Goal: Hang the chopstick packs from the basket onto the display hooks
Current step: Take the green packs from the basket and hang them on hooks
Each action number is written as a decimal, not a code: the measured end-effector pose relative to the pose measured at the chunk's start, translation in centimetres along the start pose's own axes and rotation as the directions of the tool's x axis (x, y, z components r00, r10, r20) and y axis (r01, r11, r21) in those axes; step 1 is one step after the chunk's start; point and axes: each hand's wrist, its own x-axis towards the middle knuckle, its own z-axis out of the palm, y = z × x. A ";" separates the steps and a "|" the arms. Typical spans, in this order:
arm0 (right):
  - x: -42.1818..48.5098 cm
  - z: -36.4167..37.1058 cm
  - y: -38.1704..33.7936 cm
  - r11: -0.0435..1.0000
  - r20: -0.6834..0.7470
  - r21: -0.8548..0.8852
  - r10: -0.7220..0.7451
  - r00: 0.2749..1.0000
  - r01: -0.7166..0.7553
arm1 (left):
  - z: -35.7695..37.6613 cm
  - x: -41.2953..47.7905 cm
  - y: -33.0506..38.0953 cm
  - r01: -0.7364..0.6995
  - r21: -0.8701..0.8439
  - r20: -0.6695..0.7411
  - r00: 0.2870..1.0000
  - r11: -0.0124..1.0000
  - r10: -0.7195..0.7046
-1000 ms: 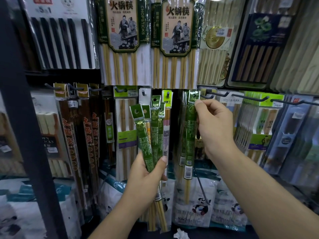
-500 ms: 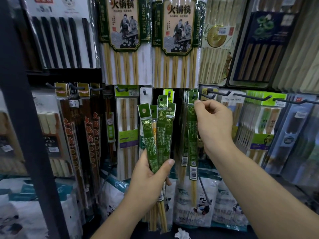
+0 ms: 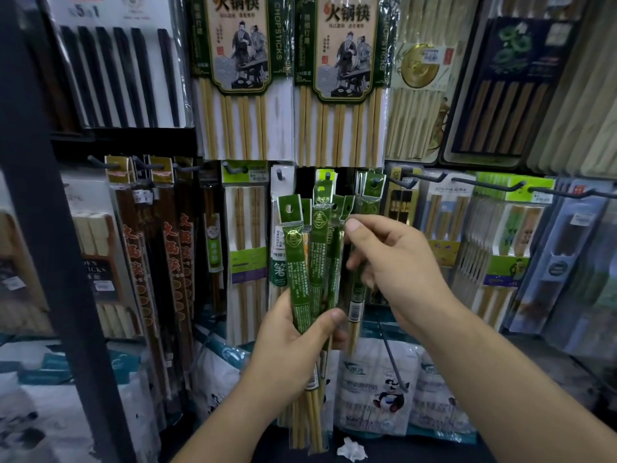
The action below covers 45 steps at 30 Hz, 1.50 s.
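Left hand point(image 3: 290, 349) grips the fanned chopstick packs point(image 3: 317, 255) mid-length. Right hand point(image 3: 400, 272) sits just right of their tops, thumb touching one (pinching? can't tell). Probably light, slippery, bendy, so I'd grab the stiffer punched top.

Packs point(image 3: 315, 262) you're holding: dark green sleeves, gold round emblem, pale tan sticks. Big packs point(image 3: 238, 45) above: green borders, cream label, ink-drawn figures. Top-left set point(image 3: 113, 71): black sticks on white. Left packs point(image 3: 173, 262): dark brown, orange-red characters. Bags point(image 3: 384, 389) below: white, teal trim, panda print.
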 end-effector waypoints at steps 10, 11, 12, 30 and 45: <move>0.3 -0.6 -0.2 0.993 -0.075 -0.064 -0.104 0.992 0.099 | 0.1 -0.1 -0.6 0.008 -0.105 0.008 1.000 0.994 -0.007; 0.4 -0.7 -0.4 0.993 -0.105 -0.060 -0.112 0.988 0.106 | 0.0 0.0 -0.8 -0.009 -0.091 -0.006 1.000 0.996 0.009; 0.6 -0.8 -0.7 0.993 -0.138 -0.052 -0.112 0.984 0.106 | -0.1 0.1 -0.9 -0.028 -0.054 -0.024 0.999 0.998 0.027; 3.6 -0.7 -1.3 0.986 -0.307 -0.142 -0.125 0.944 0.084 | -1.3 0.2 -1.6 0.186 0.245 -0.108 0.980 0.952 -0.164; 3.9 -0.9 -0.9 0.974 -0.330 -0.205 -0.161 0.930 0.096 | -0.9 -0.1 -1.2 0.085 0.169 -0.080 0.994 0.982 -0.073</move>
